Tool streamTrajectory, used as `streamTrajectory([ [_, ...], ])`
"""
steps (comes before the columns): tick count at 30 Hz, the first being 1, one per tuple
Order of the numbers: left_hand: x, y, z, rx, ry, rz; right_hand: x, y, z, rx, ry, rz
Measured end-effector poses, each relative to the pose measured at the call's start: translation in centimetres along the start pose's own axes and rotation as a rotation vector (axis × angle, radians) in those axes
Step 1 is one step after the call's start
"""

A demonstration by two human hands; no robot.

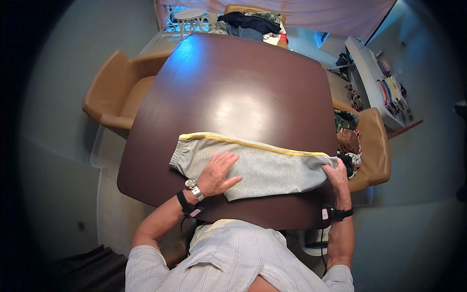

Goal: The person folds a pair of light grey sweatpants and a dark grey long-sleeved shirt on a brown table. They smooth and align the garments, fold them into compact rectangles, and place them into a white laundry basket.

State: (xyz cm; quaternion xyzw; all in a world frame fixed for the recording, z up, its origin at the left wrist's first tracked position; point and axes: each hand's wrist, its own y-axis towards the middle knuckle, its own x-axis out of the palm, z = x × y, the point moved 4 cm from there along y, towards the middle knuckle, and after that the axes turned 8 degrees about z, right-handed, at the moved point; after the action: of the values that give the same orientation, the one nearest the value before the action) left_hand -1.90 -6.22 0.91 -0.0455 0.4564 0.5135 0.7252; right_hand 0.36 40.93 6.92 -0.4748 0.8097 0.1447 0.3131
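Grey pants with yellow side piping (270, 171) lie folded lengthwise across the near part of a dark brown table (233, 84), the gathered elastic end at the left. My left hand (217, 175) rests on the fabric left of its middle, fingers apart. It wears a metal watch and a black strap at the wrist. At the right end, my right hand (337, 173) pinches the edge of the cloth between thumb and fingers. A black strap with a small device sits on that wrist.
A tan armchair (109, 91) stands left of the table. Another armchair (375, 149) at the right holds heaped clothes (348, 142). More clothes (251, 25) lie on a chair beyond the far edge. A white shelf (368, 80) with folded garments (394, 95) runs along the right wall.
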Motion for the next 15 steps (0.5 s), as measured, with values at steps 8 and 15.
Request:
streamTrajectory([
  [8, 4.5, 3.4, 0.3, -0.594, -0.976, -0.066, 11.4, -6.0, -13.4, -0.168, 0.196, -0.343],
  [15, 4.5, 2.5, -2.8, -0.969, -1.052, -0.016, 17.3, -7.6, -10.5, -0.255, 0.197, -0.599],
])
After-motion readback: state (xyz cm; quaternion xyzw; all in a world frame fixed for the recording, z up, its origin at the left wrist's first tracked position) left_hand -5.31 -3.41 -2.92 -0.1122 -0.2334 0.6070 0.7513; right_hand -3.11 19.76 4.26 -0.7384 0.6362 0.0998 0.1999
